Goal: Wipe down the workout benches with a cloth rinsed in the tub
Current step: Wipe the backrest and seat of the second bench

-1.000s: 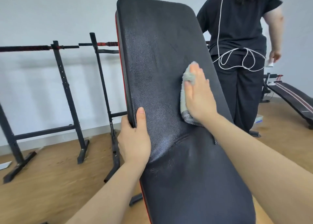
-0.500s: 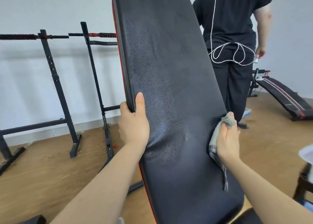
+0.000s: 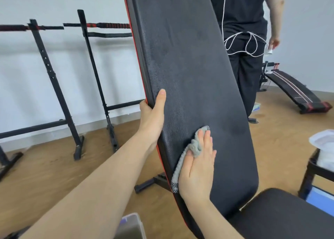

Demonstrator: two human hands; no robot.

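Black bench pad (image 3: pixel 189 67) slopes steeply, wooden floor (image 3: pixel 54 166), white wall (image 3: pixel 36 2) behind.

Floor (image 3: pixel 45 175): light wooden planks. Standing on it along the white wall are a black rack (image 3: pixel 56 87) and a second rack (image 3: pixel 97 76). At far right is a low sit-up board (image 3: pixel 296 89). A pale tub (image 3: pixel 132 226) is cut off by the bottom edge. Workout bench (image 3: pixel 189 67): foot on the planks, backrest steeply tilted, black pad with red edge. A grey cloth (image 3: pixel 196 146) is pressed against the lower pad.
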